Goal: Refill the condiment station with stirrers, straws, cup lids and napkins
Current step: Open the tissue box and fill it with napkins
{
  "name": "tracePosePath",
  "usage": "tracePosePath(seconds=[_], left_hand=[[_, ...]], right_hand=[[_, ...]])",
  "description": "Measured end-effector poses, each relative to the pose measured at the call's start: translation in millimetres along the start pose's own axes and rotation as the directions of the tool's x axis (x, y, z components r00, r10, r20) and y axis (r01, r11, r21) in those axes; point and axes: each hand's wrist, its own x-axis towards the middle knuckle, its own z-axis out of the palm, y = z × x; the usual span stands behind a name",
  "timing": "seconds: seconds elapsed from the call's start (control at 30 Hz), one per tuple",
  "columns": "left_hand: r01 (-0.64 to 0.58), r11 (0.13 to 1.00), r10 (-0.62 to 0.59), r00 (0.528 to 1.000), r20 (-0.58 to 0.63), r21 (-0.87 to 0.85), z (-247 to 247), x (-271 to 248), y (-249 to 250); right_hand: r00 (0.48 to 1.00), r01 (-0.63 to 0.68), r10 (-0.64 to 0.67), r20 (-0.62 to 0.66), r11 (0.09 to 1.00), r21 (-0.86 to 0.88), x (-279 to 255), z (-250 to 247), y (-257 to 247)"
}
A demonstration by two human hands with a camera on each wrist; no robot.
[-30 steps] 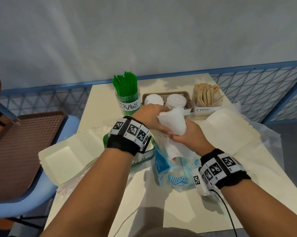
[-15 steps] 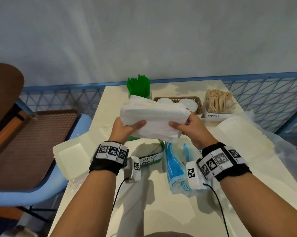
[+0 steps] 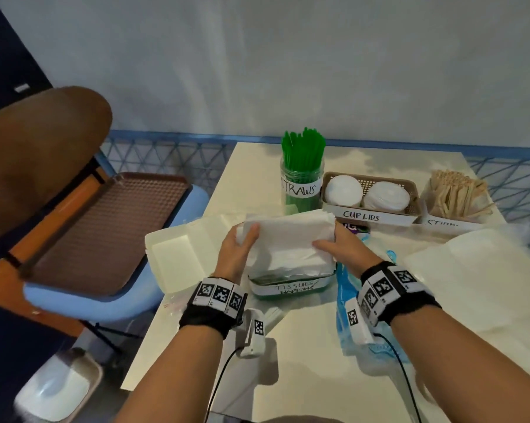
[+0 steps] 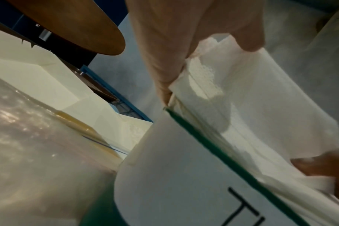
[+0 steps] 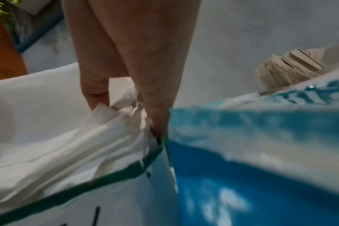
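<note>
A thick stack of white napkins (image 3: 288, 239) sits partly inside the green container labelled TISSUES/NAPKINS (image 3: 288, 290). My left hand (image 3: 237, 248) holds the stack's left end, thumb on top. My right hand (image 3: 338, 247) holds its right end, thumb on top too. In the left wrist view the napkins (image 4: 252, 94) reach down past the container's green rim (image 4: 213, 145). The right wrist view shows the napkins (image 5: 77, 137) bunched against that rim (image 5: 106, 177). Behind stand the jar of green straws (image 3: 302, 175), the cup lids basket (image 3: 369, 193) and the wooden stirrers (image 3: 457, 193).
The blue napkin wrapper (image 3: 346, 288) lies right of the container. White foam boxes lie open at the left (image 3: 178, 257) and right (image 3: 477, 276) of the cream table (image 3: 303, 355). A blue chair with a brown tray (image 3: 105, 227) stands left of the table.
Both hands lifted the napkin stack out of the blue wrapper, held it up level, then lowered it into the green container.
</note>
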Motion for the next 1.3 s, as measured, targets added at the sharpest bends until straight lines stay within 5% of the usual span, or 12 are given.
tracePosePath(seconds=[0.27,0.5,0.67,0.77,0.83,0.9,1.03,1.2,1.3], left_hand=[[0.061,0.954,-0.026,0.992,-0.123,0.293,7.2,6.3,-4.1],[-0.245,0.836,0.308,0.95,-0.051,0.491,11.6,-3.7,-20.5],[-0.289,0.728,0.357,0.934,0.016,0.622,15.7,-2.8,-25.7],[-0.423,0.389,0.376,0.884,0.278,0.818,11.8,-5.5,-18.4],[-0.498,0.044,0.151,0.86,0.487,0.866,8.2,-1.5,-9.6],[-0.536,-0.115,-0.042,0.844,0.535,0.836,7.0,1.7,-4.8],[-0.524,-0.032,-0.074,0.85,0.521,0.851,7.9,9.9,-3.1],[-0.531,0.12,-0.031,0.842,0.538,0.839,7.8,14.0,5.0],[-0.537,0.093,-0.038,0.84,0.542,0.839,7.7,19.6,6.3]], right_hand=[[0.992,-0.035,0.018,-0.128,0.99,-0.134,1.7,11.7,-5.6],[0.98,0.013,-0.088,-0.178,0.922,-0.386,4.8,20.7,3.5],[0.975,-0.004,-0.098,-0.202,0.892,-0.452,5.7,26.3,6.3],[0.977,-0.015,-0.097,-0.188,0.854,-0.519,7.5,26.5,8.5],[0.978,-0.022,-0.082,-0.194,0.875,-0.484,9.0,26.4,7.9],[0.976,-0.021,-0.081,-0.2,0.887,-0.46,9.1,27.8,6.3],[0.967,0.014,-0.13,-0.219,0.886,-0.463,4.3,30.0,5.5],[0.961,0.064,-0.22,-0.17,0.771,-0.634,5.9,23.6,3.9],[0.974,0.106,-0.216,-0.074,0.715,-0.691,3.0,21.1,-1.7]])
